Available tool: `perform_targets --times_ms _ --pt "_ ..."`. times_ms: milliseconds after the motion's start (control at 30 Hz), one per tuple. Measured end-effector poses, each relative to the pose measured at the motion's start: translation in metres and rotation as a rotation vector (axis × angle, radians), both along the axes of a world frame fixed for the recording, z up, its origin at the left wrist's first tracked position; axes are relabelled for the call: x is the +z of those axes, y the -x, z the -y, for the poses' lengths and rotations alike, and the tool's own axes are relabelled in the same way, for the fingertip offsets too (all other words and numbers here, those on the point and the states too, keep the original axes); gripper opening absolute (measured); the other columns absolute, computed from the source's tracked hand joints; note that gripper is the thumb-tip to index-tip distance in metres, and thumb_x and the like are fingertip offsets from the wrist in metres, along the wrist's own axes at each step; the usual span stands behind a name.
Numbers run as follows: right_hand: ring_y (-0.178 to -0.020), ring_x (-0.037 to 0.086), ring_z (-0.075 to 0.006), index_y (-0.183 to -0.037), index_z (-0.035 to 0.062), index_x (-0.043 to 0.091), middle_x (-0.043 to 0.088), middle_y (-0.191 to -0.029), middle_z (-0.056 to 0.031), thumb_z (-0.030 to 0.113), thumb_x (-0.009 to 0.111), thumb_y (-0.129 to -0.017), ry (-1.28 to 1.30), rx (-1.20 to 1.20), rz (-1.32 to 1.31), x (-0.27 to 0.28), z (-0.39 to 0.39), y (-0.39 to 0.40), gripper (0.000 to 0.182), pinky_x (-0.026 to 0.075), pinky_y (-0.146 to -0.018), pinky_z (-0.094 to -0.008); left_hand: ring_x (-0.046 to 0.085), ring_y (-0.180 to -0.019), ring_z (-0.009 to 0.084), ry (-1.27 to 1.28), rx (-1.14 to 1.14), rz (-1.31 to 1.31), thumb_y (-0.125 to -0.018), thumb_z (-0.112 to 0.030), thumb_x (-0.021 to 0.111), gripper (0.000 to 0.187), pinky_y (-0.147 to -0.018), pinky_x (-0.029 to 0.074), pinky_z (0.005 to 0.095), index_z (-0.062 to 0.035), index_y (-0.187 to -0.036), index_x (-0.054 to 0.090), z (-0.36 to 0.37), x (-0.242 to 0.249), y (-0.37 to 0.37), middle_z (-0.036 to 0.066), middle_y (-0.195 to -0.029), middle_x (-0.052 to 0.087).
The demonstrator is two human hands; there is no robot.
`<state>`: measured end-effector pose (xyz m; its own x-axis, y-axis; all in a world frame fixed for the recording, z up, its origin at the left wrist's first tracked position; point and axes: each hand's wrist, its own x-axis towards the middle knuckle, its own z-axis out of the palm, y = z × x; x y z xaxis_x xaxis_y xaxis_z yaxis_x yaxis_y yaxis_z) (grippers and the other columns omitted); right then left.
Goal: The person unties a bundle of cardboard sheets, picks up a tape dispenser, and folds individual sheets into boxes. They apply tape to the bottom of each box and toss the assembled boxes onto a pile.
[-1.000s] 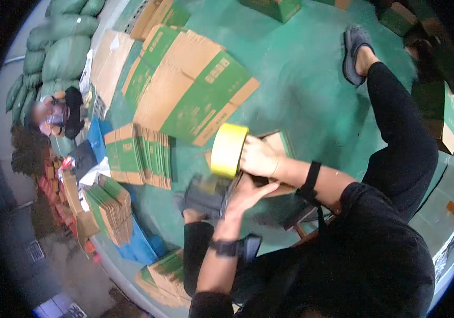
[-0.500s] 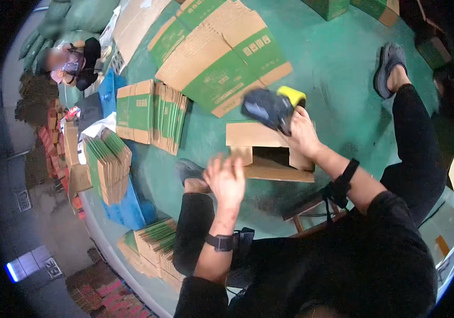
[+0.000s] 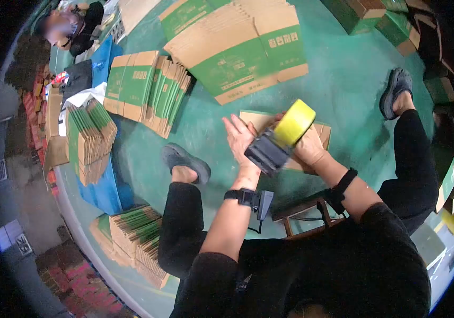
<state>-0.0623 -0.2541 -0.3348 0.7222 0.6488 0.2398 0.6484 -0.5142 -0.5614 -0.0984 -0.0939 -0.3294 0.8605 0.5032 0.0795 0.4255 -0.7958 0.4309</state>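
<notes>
My right hand (image 3: 310, 147) is wrapped round a black tape dispenser (image 3: 267, 153) with a yellow tape roll (image 3: 297, 121), held above a small cardboard box (image 3: 322, 132). The dispenser and my hands hide most of the box. At the left side of the box, my left hand (image 3: 239, 139) has its fingers apart, close beside the dispenser. Whether it touches the box or the dispenser is not clear.
Flattened green and brown cartons (image 3: 237, 58) lie ahead. More folded cartons stand at left (image 3: 147, 90), (image 3: 91, 140) and lower left (image 3: 137, 238). Boxes (image 3: 354, 13) sit at upper right. A wooden stool (image 3: 290, 225) is near my lap. A person (image 3: 81, 26) is at upper left.
The dispenser has come down and nearer me, with the yellow roll now facing up. My left hand has moved right and forward beside it. The view has shifted, and the box opening is now hidden.
</notes>
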Motion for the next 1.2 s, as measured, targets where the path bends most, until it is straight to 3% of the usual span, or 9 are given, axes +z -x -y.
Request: perform_targets --times_ms 133,267,300,467,733,800,900,1033,1200 --pt "-0.110 0.044 -0.0294 -0.114 0.0091 0.049 0.050 -0.114 -0.0127 0.015 0.054 -0.071 -0.013 -0.072 0.136 0.017 0.005 -0.007 0.043 0.029 -0.096 -0.0472 0.030 -0.121 0.0358 0.033 -0.440 0.229 -0.070 -0.010 0.060 0.059 -0.100 0.020 0.0474 0.0015 -0.123 0.036 0.006 0.020 0.026 0.024 -0.128 0.034" --pt "-0.097 0.049 -0.0318 -0.079 -0.0013 0.058 0.056 -0.089 -0.0161 0.013 0.055 -0.064 0.170 -0.147 0.228 0.007 0.005 -0.006 0.021 0.032 -0.090 -0.0475 0.031 -0.123 0.0264 0.119 -0.859 0.059 -0.061 -0.016 0.069 0.069 -0.102 0.020 0.0436 -0.0040 -0.122 0.040 0.009 0.022 0.063 0.011 -0.129 0.038" --pt "-0.094 0.051 -0.0302 -0.089 -0.0028 0.056 0.057 -0.083 -0.0163 0.010 0.058 -0.063 0.553 0.012 0.132 0.028 0.007 -0.014 0.029 0.034 -0.087 -0.0436 0.031 -0.123 0.0264 0.126 -0.847 0.062 -0.061 -0.016 0.069 0.069 -0.102 0.020 0.0436 -0.0040 -0.122 0.040 0.008 0.019 0.064 0.011 -0.129 0.038" --pt "-0.082 0.053 -0.0314 -0.104 0.0020 0.050 0.056 -0.087 -0.0154 0.007 0.065 -0.062 0.098 0.271 -0.072 0.179 -0.047 -0.048 0.045 0.043 -0.076 -0.0368 0.032 -0.122 0.0214 -0.005 -0.848 0.218 -0.056 -0.024 0.071 0.070 -0.101 0.024 0.0373 -0.0064 -0.119 0.045 0.009 0.000 0.063 0.005 -0.129 0.038" --pt "-0.079 0.061 -0.0280 -0.090 0.0100 0.064 0.063 -0.085 -0.0131 0.032 0.061 -0.068 0.373 0.151 -0.381 0.123 -0.214 -0.064 0.031 0.048 -0.071 -0.0357 0.035 -0.120 0.0197 0.090 -0.797 0.124 -0.058 -0.020 0.072 0.068 -0.100 0.026 0.0357 -0.0058 -0.119 0.045 0.010 0.014 0.059 0.006 -0.126 0.043" --pt "-0.079 0.061 -0.0294 -0.088 0.0109 0.065 0.063 -0.084 -0.0134 0.036 0.060 -0.067 0.570 0.071 -0.324 0.086 -0.254 -0.054 0.032 0.049 -0.070 -0.0369 0.038 -0.116 0.0294 0.992 -0.377 0.046 -0.074 -0.019 0.062 0.051 -0.095 0.032 0.0384 -0.0020 -0.119 0.043 0.013 0.011 0.060 0.014 -0.123 0.045" --pt "-0.080 0.061 -0.0285 -0.086 0.0088 0.065 0.063 -0.086 -0.0127 0.035 0.058 -0.066 0.656 0.146 -0.243 0.066 -0.252 -0.059 0.034 0.049 -0.068 -0.0372 0.040 -0.113 0.0347 0.772 -0.456 0.107 -0.083 -0.026 0.048 0.041 -0.094 0.031 0.0387 -0.0011 -0.116 0.044 0.013 0.005 0.060 0.017 -0.121 0.046" --pt "-0.074 0.060 -0.0260 -0.088 0.0086 0.063 0.063 -0.081 -0.0102 0.033 0.056 -0.069 0.836 0.159 -0.496 0.160 -0.220 -0.070 0.032 0.048 -0.065 -0.0360 0.039 -0.118 0.0218 0.216 -0.816 0.068 -0.056 -0.013 0.070 0.060 -0.098 0.028 0.0385 -0.0038 -0.112 0.051 0.006 0.010 0.059 0.010 -0.116 0.051" --pt "-0.079 0.060 -0.0155 -0.103 0.0073 0.059 0.064 -0.085 -0.0065 0.015 0.060 -0.074 0.160 0.218 -0.595 0.175 0.000 -0.031 0.030 0.047 -0.072 -0.0293 0.041 -0.113 0.0209 0.142 -0.810 0.321 -0.055 -0.017 0.072 0.053 -0.094 0.032 0.0380 -0.0052 -0.104 0.055 0.009 -0.007 0.064 0.006 -0.117 0.048"
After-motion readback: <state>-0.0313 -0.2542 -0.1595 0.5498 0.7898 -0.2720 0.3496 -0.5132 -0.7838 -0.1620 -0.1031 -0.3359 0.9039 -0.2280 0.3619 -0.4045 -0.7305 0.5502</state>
